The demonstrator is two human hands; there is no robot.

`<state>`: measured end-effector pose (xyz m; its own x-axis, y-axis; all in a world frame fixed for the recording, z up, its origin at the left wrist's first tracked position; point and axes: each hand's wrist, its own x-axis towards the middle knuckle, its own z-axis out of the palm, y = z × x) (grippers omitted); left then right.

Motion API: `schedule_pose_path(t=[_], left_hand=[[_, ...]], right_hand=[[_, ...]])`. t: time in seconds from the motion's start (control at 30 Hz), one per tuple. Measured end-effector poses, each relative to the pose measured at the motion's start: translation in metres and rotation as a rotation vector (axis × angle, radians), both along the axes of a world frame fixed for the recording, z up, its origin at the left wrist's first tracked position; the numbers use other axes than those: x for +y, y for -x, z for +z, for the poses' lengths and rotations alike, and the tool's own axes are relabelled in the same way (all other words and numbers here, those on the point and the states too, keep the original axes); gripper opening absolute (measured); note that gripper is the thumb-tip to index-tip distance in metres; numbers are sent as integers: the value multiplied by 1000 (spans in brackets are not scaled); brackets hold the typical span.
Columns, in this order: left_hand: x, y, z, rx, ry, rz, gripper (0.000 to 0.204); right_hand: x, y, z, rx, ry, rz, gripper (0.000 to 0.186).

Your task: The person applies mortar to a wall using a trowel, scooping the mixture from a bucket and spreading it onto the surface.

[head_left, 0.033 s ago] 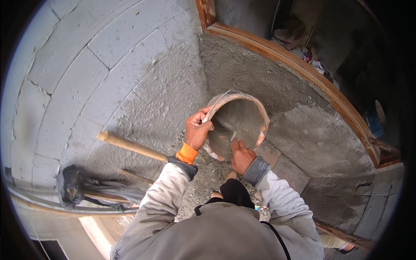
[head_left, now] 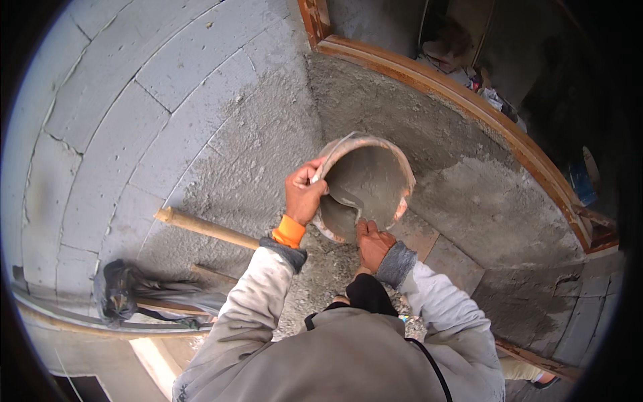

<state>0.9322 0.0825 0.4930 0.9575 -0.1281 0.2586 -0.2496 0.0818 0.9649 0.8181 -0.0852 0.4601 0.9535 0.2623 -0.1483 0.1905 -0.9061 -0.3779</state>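
A round, mortar-smeared bucket [head_left: 383, 141] tilts toward me in front of the wall corner, its wire handle lying against the rim. My left hand [head_left: 305, 192], with an orange cuff at the wrist, is closed on the bucket's left rim. Inside the bucket is wet grey mortar [head_left: 378, 177]. My right hand [head_left: 375, 244] is wrapped round the grip of a trowel [head_left: 358, 206] at the near rim. The trowel's bent metal neck shows; its blade lies low inside the bucket toward the left wall, coated grey and partly hard to tell from the mortar.
Left stands a block wall [head_left: 161, 127], partly rough-plastered. A wooden pole [head_left: 204, 228] and black plastic bag [head_left: 117, 295] lie at lower left. A wooden window frame [head_left: 455, 90] tops the plastered wall at right. Another person's foot [head_left: 546, 380] shows at lower right.
The trowel has shifted, so more of its neck and blade edge shows in the bucket. My right hand and the bucket have moved only slightly; both hands keep their holds.
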Motion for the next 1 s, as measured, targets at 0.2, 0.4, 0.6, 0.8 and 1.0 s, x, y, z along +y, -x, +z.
schedule_pose_path(t=[0.2,0.4,0.6,0.8,1.0], left_hand=[[-13,-13,54,-145,-39,-41,13],[-28,-26,77,-149,-4,-43,14],[-67,-13,108,-680,-290,-230,17],[-59,-28,112,-470,-93,-388,15],[-41,-78,68,-219,103,-404,12]], right_hand=[[-27,-24,58,-185,-63,-184,43],[-35,-9,73,-235,-76,-128,33],[-96,-33,87,244,-994,-580,28],[-88,-9,37,620,-1817,-447,36],[-14,-35,26,561,-2198,-270,46]])
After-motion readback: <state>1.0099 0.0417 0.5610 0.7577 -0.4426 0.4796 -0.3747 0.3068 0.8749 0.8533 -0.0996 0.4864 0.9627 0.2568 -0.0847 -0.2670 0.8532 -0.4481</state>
